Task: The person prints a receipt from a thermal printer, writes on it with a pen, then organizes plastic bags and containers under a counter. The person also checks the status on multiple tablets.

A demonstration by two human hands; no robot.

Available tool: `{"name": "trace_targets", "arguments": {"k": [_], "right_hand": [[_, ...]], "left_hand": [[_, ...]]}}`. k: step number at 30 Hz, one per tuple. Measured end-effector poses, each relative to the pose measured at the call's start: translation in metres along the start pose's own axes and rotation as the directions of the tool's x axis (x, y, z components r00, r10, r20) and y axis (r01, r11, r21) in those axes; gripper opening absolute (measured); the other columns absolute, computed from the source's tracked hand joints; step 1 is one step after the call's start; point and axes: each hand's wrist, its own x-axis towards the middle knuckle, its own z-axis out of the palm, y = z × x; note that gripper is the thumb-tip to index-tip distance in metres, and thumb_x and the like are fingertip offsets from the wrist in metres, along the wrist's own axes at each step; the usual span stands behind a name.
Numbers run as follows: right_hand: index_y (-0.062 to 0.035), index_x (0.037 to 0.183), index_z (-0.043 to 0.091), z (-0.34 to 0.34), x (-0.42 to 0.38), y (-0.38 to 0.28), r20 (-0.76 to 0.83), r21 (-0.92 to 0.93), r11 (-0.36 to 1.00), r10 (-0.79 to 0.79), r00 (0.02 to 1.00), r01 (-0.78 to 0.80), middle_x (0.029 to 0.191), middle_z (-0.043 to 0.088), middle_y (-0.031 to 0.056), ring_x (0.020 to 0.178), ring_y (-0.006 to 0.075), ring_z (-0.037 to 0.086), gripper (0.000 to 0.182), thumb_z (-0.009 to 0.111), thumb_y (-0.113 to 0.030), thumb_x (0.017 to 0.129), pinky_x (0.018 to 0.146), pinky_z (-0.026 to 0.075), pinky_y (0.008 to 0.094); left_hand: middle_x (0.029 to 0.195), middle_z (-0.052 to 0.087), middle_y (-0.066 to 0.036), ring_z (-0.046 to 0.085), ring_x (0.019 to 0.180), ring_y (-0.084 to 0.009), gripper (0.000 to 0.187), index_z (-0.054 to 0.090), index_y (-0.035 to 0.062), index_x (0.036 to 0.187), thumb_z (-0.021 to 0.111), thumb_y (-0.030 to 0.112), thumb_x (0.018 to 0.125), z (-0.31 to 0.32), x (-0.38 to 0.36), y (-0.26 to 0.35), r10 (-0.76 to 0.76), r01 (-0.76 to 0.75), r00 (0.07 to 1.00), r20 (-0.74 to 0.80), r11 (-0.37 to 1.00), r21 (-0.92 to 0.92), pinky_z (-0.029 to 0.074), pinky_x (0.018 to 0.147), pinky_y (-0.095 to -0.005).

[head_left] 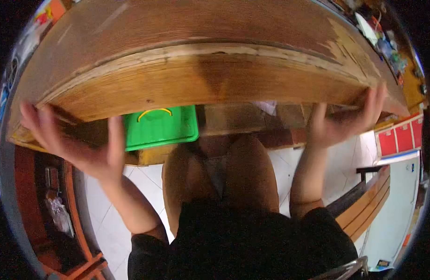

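The fingers (41,122) of the left hand (84,151) are spread wide at the left end of a light-brown wooden board (177,86), the thumb well apart from the rest. The right hand (334,126) is opened in much the same way at the board's right end, its fingers (374,103) raised beside the corner. Both hands are blurred, so whether they press on the wood or only hover by it is hard to tell; neither visibly closes around anything. The board runs along the near edge of a worn, dark-brown wooden worktop (215,23). Below the board, between the hands and nearer the left, sits a bright green plastic box (163,128) with a curved yellow handle (155,110). White floor tiles (287,175) show farther down.
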Motion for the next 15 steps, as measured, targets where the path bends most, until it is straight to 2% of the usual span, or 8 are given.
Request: {"name": "trace_targets", "arguments": {"k": [2, 3, 5, 7, 9, 11, 12, 15], "right_hand": [[-0.0030, 0.116, 0.040, 0.006, -0.095, 0.007, -0.074, 0.207, 0.978, 0.005, 0.997, 0.010, 0.119, 0.039, 0.0191, 0.111, 0.0321, 0.037, 0.055, 0.067, -0.020, 0.071, 0.095, 0.027, 0.0427], [-0.0016, 0.113, 0.039, 0.009, -0.133, -0.031, 0.365, -0.028, 0.948, 0.305, 0.880, -0.318, 0.114, 0.040, 0.0192, 0.108, 0.0333, 0.038, 0.053, 0.065, -0.025, 0.074, 0.093, 0.028, 0.0452], [0.0015, 0.127, 0.025, 0.039, -0.226, -0.076, 0.924, 0.030, 0.653, 0.272, 0.270, -0.757, 0.126, 0.031, 0.0237, 0.117, 0.0385, 0.029, 0.073, 0.064, -0.032, 0.075, 0.094, 0.027, 0.0485], [0.0021, 0.130, 0.020, 0.054, -0.274, -0.113, 0.922, -0.383, 0.470, 0.142, -0.360, -0.796, 0.128, 0.029, 0.0255, 0.122, 0.0370, 0.024, 0.083, 0.066, -0.038, 0.073, 0.102, 0.019, 0.0473], [0.0039, 0.127, 0.024, 0.071, -0.315, -0.132, 0.981, -0.195, 0.669, 0.130, -0.145, -0.717, 0.122, 0.035, 0.0213, 0.110, 0.0331, 0.040, 0.079, 0.065, -0.038, 0.074, 0.093, 0.035, 0.0469], [0.0050, 0.128, 0.022, 0.083, -0.315, -0.143, 0.788, -0.564, -0.332, 0.057, -0.613, -0.756, 0.118, 0.042, 0.0184, 0.099, 0.0279, 0.051, 0.073, 0.062, -0.030, 0.078, 0.075, 0.049, 0.0382], [0.0050, 0.128, 0.022, 0.087, -0.328, -0.148, 0.787, -0.570, -0.333, 0.044, -0.616, -0.751, 0.118, 0.042, 0.0184, 0.099, 0.0279, 0.051, 0.073, 0.062, -0.030, 0.078, 0.075, 0.049, 0.0382], [0.0064, 0.124, 0.029, 0.099, -0.343, -0.148, 0.752, -0.581, -0.278, 0.176, -0.635, -0.765, 0.107, 0.051, 0.0148, 0.085, 0.0212, 0.057, 0.058, 0.059, -0.021, 0.081, 0.060, 0.052, 0.0291]], "left_hand": [[0.133, 0.028, -0.020, 0.022, 0.126, -0.0352, 0.066, 0.030, 0.0096, 0.127, 0.065, 0.020, 0.071, 0.010, -0.062, 0.004, -0.121, 0.117, 0.992, -0.040, 0.989, -0.086, 0.014, 0.101, -0.0502], [0.135, 0.021, -0.021, 0.021, 0.125, -0.0344, 0.064, 0.027, 0.0061, 0.127, 0.060, 0.015, 0.073, 0.005, -0.107, 0.006, -0.230, 0.238, 0.955, 0.187, 0.971, -0.023, 0.015, 0.101, -0.0476], [0.127, 0.028, -0.021, 0.026, 0.120, -0.0339, 0.064, 0.025, -0.0027, 0.125, 0.059, 0.011, 0.073, 0.010, -0.195, 0.043, -0.685, 0.748, 0.631, 0.364, 0.662, -0.053, 0.017, 0.101, -0.0417], [0.119, 0.035, -0.023, 0.032, 0.113, -0.0365, 0.059, 0.031, -0.0033, 0.121, 0.060, 0.008, 0.071, -0.005, -0.268, 0.072, -0.748, 0.849, 0.403, 0.527, 0.521, 0.089, 0.025, 0.097, -0.0405], [0.112, 0.040, -0.022, 0.037, 0.106, -0.0377, 0.047, 0.040, -0.0026, 0.111, 0.060, 0.006, 0.069, -0.021, -0.263, 0.086, -0.547, 0.704, 0.186, 0.816, 0.653, 0.278, 0.030, 0.092, -0.0427], [0.110, 0.042, -0.021, 0.039, 0.103, -0.0374, 0.042, 0.043, -0.0020, 0.106, 0.060, 0.006, 0.068, -0.017, -0.268, 0.090, -0.510, 0.723, 0.302, 0.805, 0.673, 0.155, 0.032, 0.090, -0.0432], [0.107, 0.044, -0.020, 0.040, 0.100, -0.0372, 0.038, 0.046, -0.0014, 0.101, 0.060, 0.006, 0.067, -0.019, -0.273, 0.090, -0.458, 0.728, 0.407, 0.791, 0.686, 0.023, 0.033, 0.087, -0.0438], [0.107, 0.045, -0.018, 0.041, 0.099, -0.0359, 0.035, 0.047, -0.0005, 0.099, 0.059, 0.006, 0.067, -0.019, -0.287, 0.082, -0.525, 0.722, 0.322, 0.788, 0.674, 0.154, 0.034, 0.086, -0.0434]]}}
